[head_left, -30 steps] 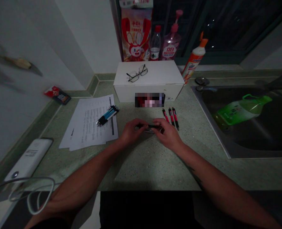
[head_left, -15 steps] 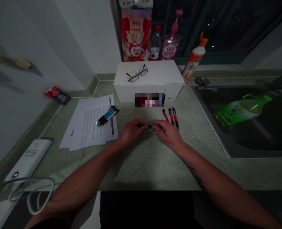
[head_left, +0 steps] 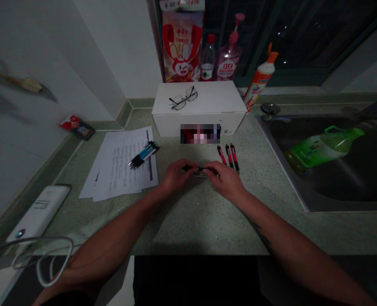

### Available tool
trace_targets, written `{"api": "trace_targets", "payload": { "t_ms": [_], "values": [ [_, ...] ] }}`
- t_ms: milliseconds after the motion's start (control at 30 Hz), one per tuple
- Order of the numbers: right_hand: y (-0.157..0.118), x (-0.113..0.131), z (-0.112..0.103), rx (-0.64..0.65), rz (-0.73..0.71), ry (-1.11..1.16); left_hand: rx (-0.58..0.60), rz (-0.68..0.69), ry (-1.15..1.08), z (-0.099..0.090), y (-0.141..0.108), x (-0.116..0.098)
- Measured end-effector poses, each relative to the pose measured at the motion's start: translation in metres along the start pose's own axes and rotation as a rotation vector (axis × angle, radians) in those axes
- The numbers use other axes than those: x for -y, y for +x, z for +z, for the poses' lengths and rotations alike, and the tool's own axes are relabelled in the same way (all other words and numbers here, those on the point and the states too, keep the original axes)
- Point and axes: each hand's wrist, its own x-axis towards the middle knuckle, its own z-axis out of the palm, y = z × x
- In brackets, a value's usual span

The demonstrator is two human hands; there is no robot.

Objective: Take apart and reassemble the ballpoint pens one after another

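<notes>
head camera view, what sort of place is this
Probably a kitchen: a metal sink is set into the speckled counter, and a pink pump bottle stands before the dark window.

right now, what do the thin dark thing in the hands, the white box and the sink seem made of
Thin dark thing: perhaps plastic, from its black look; mostly covered, so its finish is unclear.
White box: likely cardboard, smooth and matte, judging by its straight folded edges.
Sink: probably stainless steel with a satin finish, given its grey colour and soft sheen.
</notes>
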Motion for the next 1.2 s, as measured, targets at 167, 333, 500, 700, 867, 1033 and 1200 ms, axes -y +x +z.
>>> {"api": "trace_targets", "payload": {
  "t_ms": [167,333,500,700,867,1033,1200],
  "values": [
    [0.0,0.0,0.001,-0.001,0.024,-0.03,0.009,0.012,0.033,0.0,0.0,-0.001],
    [0.002,0.001,-0.002,0.063,0.013,-0.097,0.015,0.019,0.089,-0.001,-0.001,0.0],
    [0.005,0.0,-0.012,0.006,0.049,-0.127,0.104,0.229,0.197,0.001,-0.001,0.006],
    [0.005,-0.002,-0.016,0.086,0.088,-0.222,0.332,0.491,0.435,0.004,-0.003,0.002],
    [0.003,-0.002,-0.011,0.224,0.071,-0.287,0.256,0.444,0.568,0.008,-0.001,-0.001],
    [0.004,0.001,-0.012,0.302,0.07,-0.345,0.253,0.384,0.713,0.013,0.004,-0.002],
    [0.005,0.001,-0.016,0.319,0.038,-0.402,0.288,0.377,0.758,0.009,0.003,-0.002]
  ]
}}
